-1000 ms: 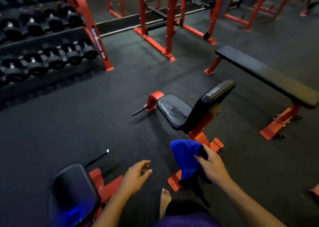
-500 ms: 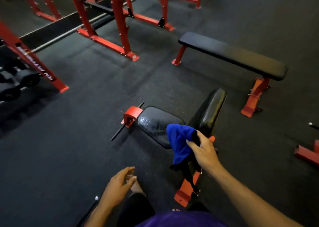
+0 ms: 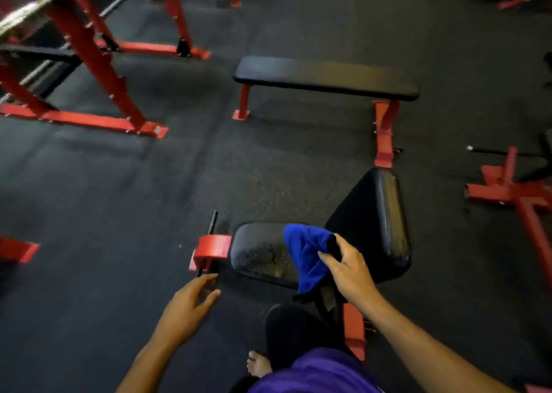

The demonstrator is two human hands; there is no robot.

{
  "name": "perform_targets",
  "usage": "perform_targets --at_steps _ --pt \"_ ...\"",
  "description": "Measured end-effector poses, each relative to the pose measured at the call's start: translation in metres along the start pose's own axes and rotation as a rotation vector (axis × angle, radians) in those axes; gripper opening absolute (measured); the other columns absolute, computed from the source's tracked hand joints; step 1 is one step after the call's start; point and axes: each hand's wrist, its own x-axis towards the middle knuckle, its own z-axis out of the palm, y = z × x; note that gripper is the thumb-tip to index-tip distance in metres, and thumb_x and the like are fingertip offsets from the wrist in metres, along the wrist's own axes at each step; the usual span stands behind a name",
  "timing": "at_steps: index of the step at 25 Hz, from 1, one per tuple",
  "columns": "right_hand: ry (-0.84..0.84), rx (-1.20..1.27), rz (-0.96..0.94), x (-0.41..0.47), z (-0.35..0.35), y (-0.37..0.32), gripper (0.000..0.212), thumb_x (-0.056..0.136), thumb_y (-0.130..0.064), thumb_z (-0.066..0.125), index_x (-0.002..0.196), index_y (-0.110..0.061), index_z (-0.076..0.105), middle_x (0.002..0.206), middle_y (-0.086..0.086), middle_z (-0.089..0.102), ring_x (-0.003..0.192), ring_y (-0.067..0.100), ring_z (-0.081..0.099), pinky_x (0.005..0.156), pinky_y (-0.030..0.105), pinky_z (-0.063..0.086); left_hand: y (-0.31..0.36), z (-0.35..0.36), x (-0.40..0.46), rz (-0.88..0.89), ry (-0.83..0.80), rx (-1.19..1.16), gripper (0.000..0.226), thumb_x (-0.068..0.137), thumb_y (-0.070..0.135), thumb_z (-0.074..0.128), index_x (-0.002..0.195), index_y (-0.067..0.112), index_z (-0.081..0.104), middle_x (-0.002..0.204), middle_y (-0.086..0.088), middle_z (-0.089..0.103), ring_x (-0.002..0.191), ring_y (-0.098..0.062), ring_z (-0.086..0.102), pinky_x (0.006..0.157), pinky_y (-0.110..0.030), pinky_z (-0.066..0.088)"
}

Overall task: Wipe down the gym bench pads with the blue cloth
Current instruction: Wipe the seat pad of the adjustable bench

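**Cloth held above the seat pad**

The right hand (image 3: 348, 268) grips the blue cloth (image 3: 304, 255) bunched in curled fingers, hanging over the near end of the seat pad (image 3: 260, 250). The upright back pad (image 3: 373, 222) rises just beyond that hand. The left hand (image 3: 188, 306) hovers with fingers loosely spread, holding nothing, beside the red frame end (image 3: 210, 250).

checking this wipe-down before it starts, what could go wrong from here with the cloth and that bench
1. The right hand grips the blue cloth bunched, so it may wipe only a narrow strip of the speckled seat pad.
2. A dark strip hangs under the cloth near the red frame and could snag there.
3. A bare foot stands close to the frame's base; a stubbed toe seems possible.
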Motion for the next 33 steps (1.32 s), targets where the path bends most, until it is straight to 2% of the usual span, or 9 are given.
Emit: perform_targets --at_steps 3,6,10,15,17,21,24,26,33 --pt "0.104 0.037 0.089 0.026 0.016 0.004 0.025 0.09 -0.009 0.065 0.106 -0.028 0.068 0.102 -0.015 0.072 0.099 -0.005 0.064 0.091 0.021 0.049 0.029 -0.03 0.071 0.148 -0.073 0.032 0.034 0.095 0.03 0.07 0.129 0.034 0.063 0.115 0.014 0.07 0.104 -0.002 0.068 0.092 -0.035 0.057" --pt "0.2 0.075 0.145 0.065 0.043 0.007 0.025 0.09 -0.009 0.066 0.111 -0.021 0.069 0.104 -0.013 0.072 0.102 0.001 0.065 0.095 0.03 0.051 0.052 -0.059 0.13 0.257 -0.189 0.083 0.041 0.092 0.051 0.063 0.131 0.04 0.059 0.122 0.015 0.067 0.108 0.001 0.065 0.093 -0.033 0.057" --pt "0.267 0.093 0.204 0.111 0.078 -0.009 0.023 0.09 -0.01 0.066 0.108 -0.026 0.067 0.104 -0.012 0.071 0.102 0.004 0.065 0.094 0.032 0.051 0.054 -0.103 0.191 0.383 -0.324 0.284 0.045 0.097 0.045 0.064 0.138 0.027 0.059 0.126 0.013 0.063 0.111 -0.001 0.063 0.094 -0.023 0.05" --pt "0.338 0.028 0.265 0.122 0.09 -0.032 0.022 0.089 -0.015 0.068 0.11 -0.022 0.066 0.105 -0.008 0.071 0.102 0.005 0.065 0.094 0.033 0.051 0.042 -0.136 0.251 0.384 -0.309 0.251 0.042 0.093 0.048 0.067 0.132 0.032 0.063 0.123 0.012 0.068 0.108 -0.002 0.067 0.095 -0.038 0.056" --pt "0.429 0.041 0.323 0.107 0.091 -0.037 0.019 0.09 -0.016 0.067 0.107 -0.025 0.065 0.104 -0.011 0.07 0.102 0.004 0.064 0.095 0.032 0.051 0.043 -0.129 0.255 0.455 -0.366 0.281 0.047 0.092 0.051 0.067 0.134 0.03 0.062 0.127 0.014 0.065 0.11 -0.002 0.065 0.097 -0.032 0.053" --pt "0.713 0.105 0.422 0.046 0.103 -0.053 0.024 0.094 -0.014 0.064 0.113 -0.029 0.06 0.101 -0.024 0.061 0.101 -0.003 0.058 0.086 0.004 0.04 0.045 -0.114 0.255 0.652 -0.567 0.401 0.052 0.099 0.042 0.063 0.147 0.026 0.05 0.131 0.021 0.048 0.119 -0.004 0.056 0.093 -0.016 0.038" --pt "0.983 0.121 0.498 -0.024 0.109 -0.057 0.038 0.094 -0.02 0.065 0.131 -0.019 0.06 0.123 -0.011 0.063 0.117 0.009 0.057 0.103 0.027 0.043 0.048 -0.114 0.253 0.758 -0.664 0.408 0.07 0.095 0.06 0.054 0.154 0.026 0.039 0.144 0.019 0.042 0.117 -0.008 0.058 0.098 -0.02 0.039" --pt "1.149 0.18 0.488 -0.062 0.104 -0.062 0.038 0.094 -0.017 0.064 0.131 -0.018 0.06 0.128 -0.003 0.064 0.118 0.013 0.059 0.107 0.039 0.044 0.05 -0.107 0.252 0.805 -0.66 0.4 0.066 0.099 0.054 0.055 0.157 0.028 0.035 0.155 0.015 0.039 0.132 -0.007 0.05 0.106 -0.024 0.039" --pt "1.389 0.194 0.322 -0.098 0.002 -0.054 0.028 0.094 -0.013 0.06 0.115 -0.032 0.065 0.111 -0.01 0.066 0.112 0.015 0.061 0.1 0.037 0.046 0.085 -0.044 0.217 0.77 -0.649 0.381 0.068 0.099 0.057 0.048 0.158 0.032 0.028 0.162 0.013 0.032 0.145 -0.005 0.035 0.118 -0.027 0.032"
